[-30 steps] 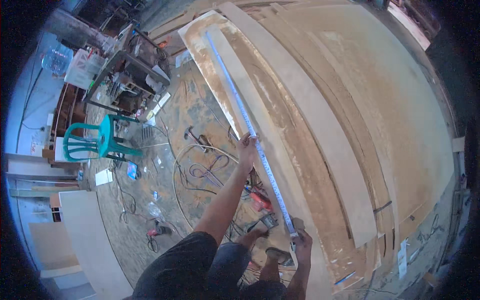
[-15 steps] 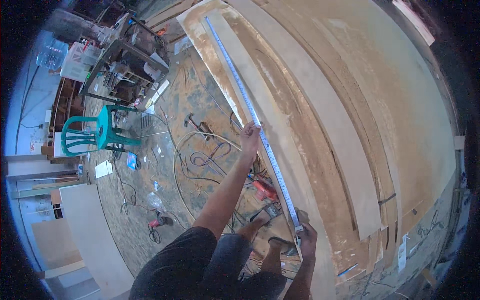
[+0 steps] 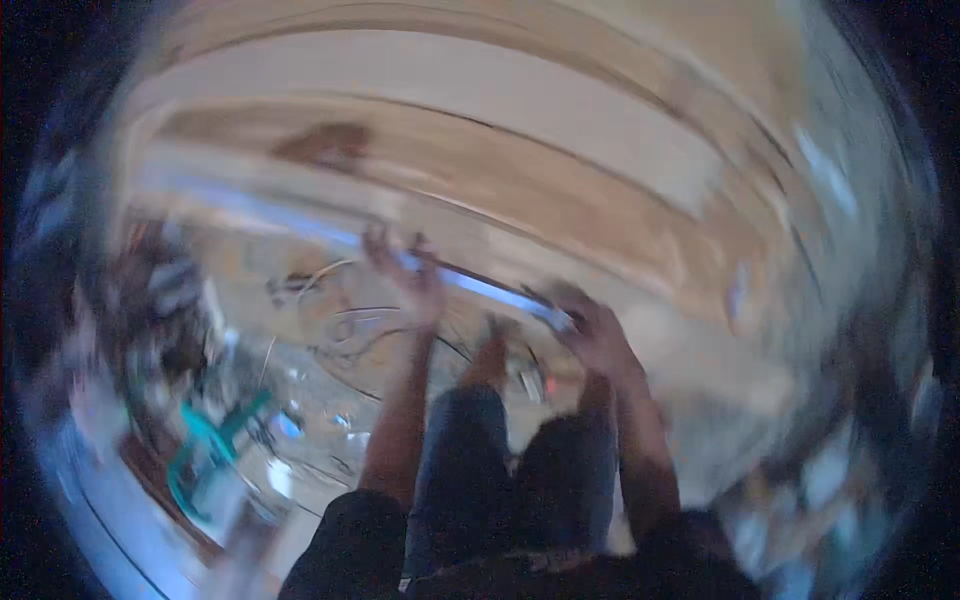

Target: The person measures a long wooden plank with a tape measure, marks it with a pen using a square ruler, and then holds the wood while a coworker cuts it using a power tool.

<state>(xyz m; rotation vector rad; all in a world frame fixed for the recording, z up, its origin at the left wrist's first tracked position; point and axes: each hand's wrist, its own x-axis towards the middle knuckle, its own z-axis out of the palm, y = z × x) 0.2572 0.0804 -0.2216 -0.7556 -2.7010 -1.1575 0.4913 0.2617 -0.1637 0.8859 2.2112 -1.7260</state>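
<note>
A long blade of a tape measure (image 3: 492, 289) stretches slantwise over a pale wooden strip (image 3: 455, 226). My right hand (image 3: 597, 338) is closed on the tape's near right end; what part lies inside the fingers is hidden by blur. Farther left along the blade is my left hand (image 3: 408, 280), its fingers apart at the tape's edge and not wrapped round it. The blade's far left stretch is smeared by motion.
Longer pale and brown wooden strips (image 3: 560, 95) lie beyond the tape. Cables (image 3: 365, 312) trail over the floor on the left, near a green plastic chair (image 3: 215, 440). My legs (image 3: 465, 430) stand close to the strip's near edge.
The view has swung round, so the strip and tape now run across instead of away from me. My left hand's fingers have spread from their pinch on the tape; my right hand stays on its end.
</note>
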